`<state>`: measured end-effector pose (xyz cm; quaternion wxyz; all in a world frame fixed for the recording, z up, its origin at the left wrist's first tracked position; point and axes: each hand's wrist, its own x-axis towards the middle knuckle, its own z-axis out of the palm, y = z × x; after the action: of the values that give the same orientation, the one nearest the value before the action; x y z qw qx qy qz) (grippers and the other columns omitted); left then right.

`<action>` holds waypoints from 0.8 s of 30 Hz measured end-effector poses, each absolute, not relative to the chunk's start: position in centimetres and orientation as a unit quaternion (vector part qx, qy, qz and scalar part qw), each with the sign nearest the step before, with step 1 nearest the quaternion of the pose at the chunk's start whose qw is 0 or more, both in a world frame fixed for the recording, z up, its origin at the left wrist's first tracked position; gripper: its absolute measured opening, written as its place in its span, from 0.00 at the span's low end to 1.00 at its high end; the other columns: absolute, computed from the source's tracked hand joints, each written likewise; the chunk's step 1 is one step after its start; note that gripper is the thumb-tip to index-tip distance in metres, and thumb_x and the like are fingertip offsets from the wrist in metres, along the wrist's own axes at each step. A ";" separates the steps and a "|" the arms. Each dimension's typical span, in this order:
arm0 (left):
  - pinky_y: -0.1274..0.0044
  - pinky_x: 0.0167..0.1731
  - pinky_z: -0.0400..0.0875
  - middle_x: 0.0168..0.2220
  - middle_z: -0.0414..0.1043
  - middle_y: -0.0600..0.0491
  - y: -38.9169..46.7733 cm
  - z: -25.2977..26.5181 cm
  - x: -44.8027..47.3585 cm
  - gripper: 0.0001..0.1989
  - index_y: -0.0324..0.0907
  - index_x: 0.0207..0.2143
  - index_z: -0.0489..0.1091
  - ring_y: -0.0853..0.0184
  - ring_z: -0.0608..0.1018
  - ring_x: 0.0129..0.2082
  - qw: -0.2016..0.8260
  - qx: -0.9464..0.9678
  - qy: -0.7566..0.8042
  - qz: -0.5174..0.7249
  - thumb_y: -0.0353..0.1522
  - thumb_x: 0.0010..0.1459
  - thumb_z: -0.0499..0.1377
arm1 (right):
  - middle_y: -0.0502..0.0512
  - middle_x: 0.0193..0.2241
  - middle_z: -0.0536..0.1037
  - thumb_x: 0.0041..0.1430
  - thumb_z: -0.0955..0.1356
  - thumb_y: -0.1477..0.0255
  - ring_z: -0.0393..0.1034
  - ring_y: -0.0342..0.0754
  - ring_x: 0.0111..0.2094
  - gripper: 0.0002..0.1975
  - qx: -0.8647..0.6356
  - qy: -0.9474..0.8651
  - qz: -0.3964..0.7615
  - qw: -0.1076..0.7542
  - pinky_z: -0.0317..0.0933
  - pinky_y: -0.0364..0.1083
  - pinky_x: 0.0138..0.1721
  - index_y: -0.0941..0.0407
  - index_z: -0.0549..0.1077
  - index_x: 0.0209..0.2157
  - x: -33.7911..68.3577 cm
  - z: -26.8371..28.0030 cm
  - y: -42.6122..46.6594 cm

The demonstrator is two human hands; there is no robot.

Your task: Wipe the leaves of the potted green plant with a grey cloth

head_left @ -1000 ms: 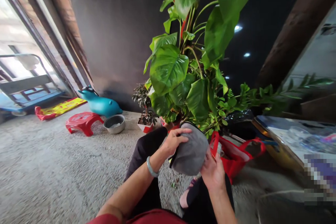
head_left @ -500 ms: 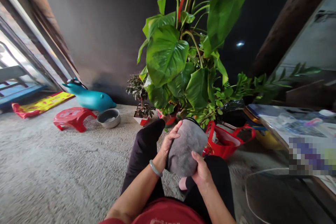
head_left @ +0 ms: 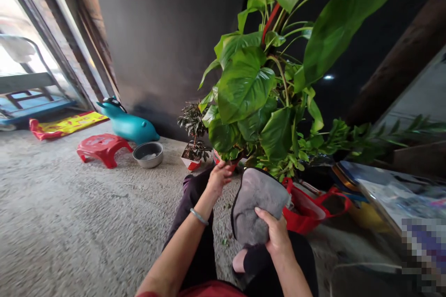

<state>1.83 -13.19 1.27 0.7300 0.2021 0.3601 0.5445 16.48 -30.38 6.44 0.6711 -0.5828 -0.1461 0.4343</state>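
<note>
A folded grey plush cloth [head_left: 252, 195] with black edging is held over the gap between my knees. My right hand [head_left: 278, 232] grips its lower right side, thumb on top and fingers underneath, out of sight. Off to the left of the cloth, my left hand [head_left: 219, 178] touches nothing that I can see; its fingers are apart and slightly bent. Just beyond that hand stands the red pot [head_left: 234, 163] of a tall plant with large green leaves [head_left: 245, 86].
A small potted shrub [head_left: 193, 151], a metal bowl [head_left: 148, 154], a red stool [head_left: 103, 148] and a teal animal-shaped toy [head_left: 134, 125] stand along the left. A red bag [head_left: 301, 216] sits by my right knee, beside a cluttered table [head_left: 372, 195].
My left hand has let go of the cloth and moved away to the left. The cloth stays in my right hand, tilted differently. The view has turned somewhat left.
</note>
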 end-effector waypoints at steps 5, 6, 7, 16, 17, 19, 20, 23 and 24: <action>0.83 0.31 0.69 0.44 0.79 0.53 -6.4 3.1 0.6 0.27 0.44 0.50 0.74 0.72 0.77 0.34 0.617 0.138 0.423 0.649 0.22 0.46 0.66 | 0.55 0.30 0.86 0.26 0.84 0.64 0.83 0.66 0.41 0.27 -0.615 -0.218 0.422 0.630 0.78 0.57 0.41 0.51 0.80 0.34 18.3 8.5 -29.2; 0.83 0.31 0.70 0.42 0.79 0.53 -5.5 3.4 0.7 0.24 0.45 0.48 0.75 0.71 0.77 0.34 0.623 0.157 0.406 0.650 0.24 0.47 0.67 | 0.55 0.29 0.85 0.27 0.84 0.64 0.83 0.66 0.39 0.25 -0.625 -0.237 0.427 0.609 0.78 0.57 0.40 0.50 0.80 0.32 18.6 9.1 -28.9; 0.83 0.32 0.71 0.40 0.79 0.53 -4.7 3.5 0.9 0.20 0.45 0.45 0.75 0.71 0.77 0.34 0.633 0.180 0.385 0.647 0.25 0.47 0.67 | 0.55 0.29 0.85 0.27 0.83 0.64 0.83 0.66 0.38 0.23 -0.632 -0.257 0.433 0.589 0.78 0.57 0.40 0.50 0.80 0.31 18.7 9.9 -28.6; 0.73 0.38 0.77 0.36 0.82 0.50 -4.3 3.5 0.3 0.11 0.43 0.35 0.74 0.63 0.81 0.35 0.681 0.182 0.315 0.636 0.33 0.51 0.71 | 0.59 0.44 0.88 0.36 0.82 0.61 0.81 0.61 0.50 0.33 -0.517 -0.349 0.347 0.700 0.74 0.54 0.51 0.56 0.80 0.47 16.3 21.8 -16.9; 0.72 0.39 0.77 0.36 0.83 0.50 -4.6 3.5 0.2 0.11 0.42 0.36 0.74 0.63 0.82 0.35 0.692 0.179 0.306 0.629 0.33 0.51 0.71 | 0.57 0.47 0.88 0.38 0.81 0.62 0.79 0.59 0.53 0.33 -0.510 -0.343 0.333 0.715 0.73 0.53 0.54 0.54 0.79 0.49 15.7 22.0 -15.2; 0.71 0.41 0.78 0.37 0.84 0.50 -5.2 3.5 0.2 0.12 0.41 0.37 0.75 0.62 0.83 0.36 0.714 0.186 0.289 0.610 0.33 0.51 0.71 | 0.53 0.48 0.88 0.40 0.79 0.63 0.78 0.57 0.56 0.29 -0.526 -0.348 0.349 0.693 0.71 0.52 0.57 0.51 0.79 0.48 14.4 20.7 -13.0; 0.70 0.42 0.79 0.37 0.84 0.49 -5.5 3.5 0.3 0.13 0.41 0.37 0.75 0.60 0.84 0.38 0.723 0.197 0.279 0.600 0.34 0.50 0.72 | 0.53 0.45 0.89 0.39 0.79 0.64 0.79 0.58 0.54 0.27 -0.543 -0.353 0.372 0.665 0.71 0.53 0.57 0.51 0.79 0.45 13.9 19.4 -12.9; 0.67 0.47 0.80 0.38 0.84 0.46 -5.9 3.2 0.8 0.15 0.40 0.38 0.77 0.53 0.85 0.46 0.733 0.231 0.257 0.586 0.37 0.51 0.74 | 0.58 0.34 0.88 0.33 0.81 0.66 0.83 0.64 0.43 0.22 -0.575 -0.365 0.451 0.576 0.75 0.58 0.49 0.53 0.81 0.35 13.4 14.8 -16.4; 0.66 0.48 0.80 0.38 0.84 0.45 -5.8 3.0 0.9 0.16 0.40 0.38 0.78 0.51 0.84 0.48 0.733 0.238 0.252 0.585 0.38 0.51 0.74 | 0.59 0.32 0.88 0.33 0.82 0.65 0.83 0.65 0.39 0.21 -0.579 -0.367 0.471 0.556 0.76 0.59 0.46 0.54 0.82 0.34 13.8 13.7 -18.4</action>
<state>0.86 -5.83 3.01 0.7328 0.2383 0.2522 0.5854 13.84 -18.36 13.69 0.5558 -0.5789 -0.3668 0.4706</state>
